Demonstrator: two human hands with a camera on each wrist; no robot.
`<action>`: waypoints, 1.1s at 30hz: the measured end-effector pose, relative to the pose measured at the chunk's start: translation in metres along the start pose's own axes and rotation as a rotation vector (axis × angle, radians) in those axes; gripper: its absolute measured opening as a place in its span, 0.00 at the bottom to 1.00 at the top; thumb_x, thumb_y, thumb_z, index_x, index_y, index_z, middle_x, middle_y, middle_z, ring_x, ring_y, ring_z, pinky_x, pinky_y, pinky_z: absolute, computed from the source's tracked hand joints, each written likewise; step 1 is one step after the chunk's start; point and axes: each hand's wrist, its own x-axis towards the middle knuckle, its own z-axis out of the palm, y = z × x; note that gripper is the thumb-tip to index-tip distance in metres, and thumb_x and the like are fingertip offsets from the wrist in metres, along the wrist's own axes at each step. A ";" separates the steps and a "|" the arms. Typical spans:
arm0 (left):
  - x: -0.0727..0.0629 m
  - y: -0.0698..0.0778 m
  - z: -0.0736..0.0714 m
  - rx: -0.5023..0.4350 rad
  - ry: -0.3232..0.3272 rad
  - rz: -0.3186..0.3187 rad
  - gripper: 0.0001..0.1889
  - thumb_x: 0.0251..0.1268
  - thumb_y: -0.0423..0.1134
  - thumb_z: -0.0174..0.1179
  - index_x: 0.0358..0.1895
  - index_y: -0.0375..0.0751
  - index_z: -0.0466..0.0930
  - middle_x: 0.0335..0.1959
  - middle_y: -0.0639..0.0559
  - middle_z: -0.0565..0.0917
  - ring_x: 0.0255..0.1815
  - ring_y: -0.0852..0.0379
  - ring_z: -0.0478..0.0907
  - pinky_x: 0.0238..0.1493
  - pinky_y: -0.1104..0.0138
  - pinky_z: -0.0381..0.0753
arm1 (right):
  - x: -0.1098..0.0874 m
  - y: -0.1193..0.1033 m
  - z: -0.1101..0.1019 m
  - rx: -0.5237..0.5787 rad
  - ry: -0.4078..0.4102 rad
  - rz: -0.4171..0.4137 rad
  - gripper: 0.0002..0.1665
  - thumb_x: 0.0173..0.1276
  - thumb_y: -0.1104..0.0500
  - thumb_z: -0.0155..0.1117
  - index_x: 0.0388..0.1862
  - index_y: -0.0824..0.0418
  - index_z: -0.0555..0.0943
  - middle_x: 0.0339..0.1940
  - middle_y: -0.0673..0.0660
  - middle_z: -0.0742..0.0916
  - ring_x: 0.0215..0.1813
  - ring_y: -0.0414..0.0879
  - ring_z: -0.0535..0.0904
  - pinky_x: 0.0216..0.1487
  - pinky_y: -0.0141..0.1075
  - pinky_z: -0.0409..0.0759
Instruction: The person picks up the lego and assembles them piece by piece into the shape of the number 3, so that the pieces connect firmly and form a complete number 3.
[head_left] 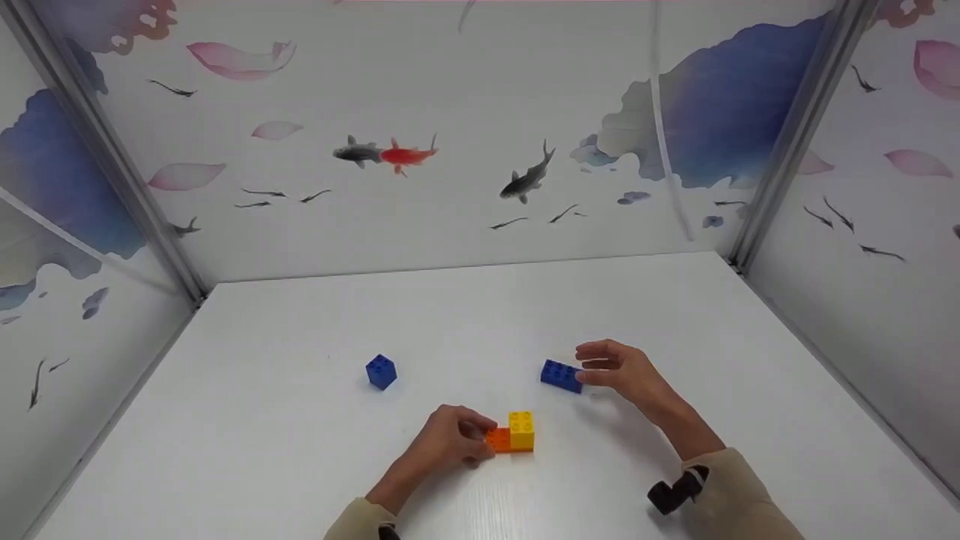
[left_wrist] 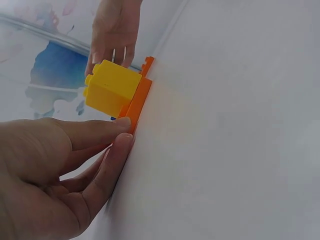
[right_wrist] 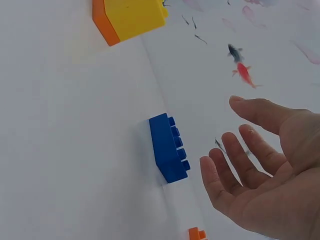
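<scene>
My left hand (head_left: 448,437) pinches the left end of a flat orange building brick (head_left: 498,439) between thumb and fingers. A yellow brick (head_left: 521,430) stands on the right end of that orange one, studs up. The orange piece (left_wrist: 138,106) lies low along the tabletop in the left wrist view. My right hand (head_left: 621,371) hovers with fingers spread and loosely bent at the right end of a long blue brick (head_left: 560,376). In the right wrist view a gap shows between this hand (right_wrist: 270,170) and the blue brick (right_wrist: 167,148).
A smaller blue brick (head_left: 381,372) sits farther left on the white table (head_left: 465,322). Another orange piece (right_wrist: 195,234) shows at the bottom of the right wrist view, hidden in the head view. Printed panels (head_left: 465,90) wall the table at the back and sides.
</scene>
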 end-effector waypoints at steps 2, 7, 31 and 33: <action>-0.001 -0.001 0.000 -0.006 0.005 -0.002 0.16 0.57 0.28 0.71 0.49 0.44 0.88 0.40 0.50 0.84 0.31 0.56 0.79 0.36 0.70 0.85 | 0.002 0.004 -0.001 -0.003 0.002 0.015 0.33 0.65 0.52 0.71 0.67 0.60 0.75 0.66 0.59 0.81 0.69 0.57 0.76 0.71 0.53 0.74; -0.001 -0.004 0.001 -0.007 0.006 -0.009 0.16 0.57 0.28 0.71 0.49 0.44 0.87 0.40 0.50 0.84 0.30 0.56 0.79 0.36 0.70 0.85 | 0.005 0.012 -0.002 0.016 -0.013 0.073 0.34 0.65 0.52 0.72 0.68 0.59 0.74 0.69 0.60 0.79 0.67 0.54 0.77 0.69 0.49 0.77; -0.001 0.001 0.001 0.014 0.010 0.008 0.16 0.56 0.27 0.70 0.49 0.42 0.87 0.40 0.50 0.84 0.32 0.56 0.78 0.37 0.69 0.86 | 0.020 0.017 0.004 -0.161 -0.010 0.220 0.34 0.58 0.53 0.78 0.64 0.52 0.79 0.59 0.56 0.84 0.50 0.46 0.82 0.52 0.37 0.85; -0.001 0.001 0.001 0.015 0.008 0.012 0.16 0.57 0.27 0.70 0.49 0.42 0.87 0.40 0.50 0.83 0.32 0.57 0.78 0.37 0.69 0.86 | 0.022 0.016 0.005 -0.175 -0.012 0.219 0.34 0.58 0.54 0.78 0.64 0.52 0.79 0.60 0.56 0.84 0.50 0.47 0.82 0.50 0.36 0.85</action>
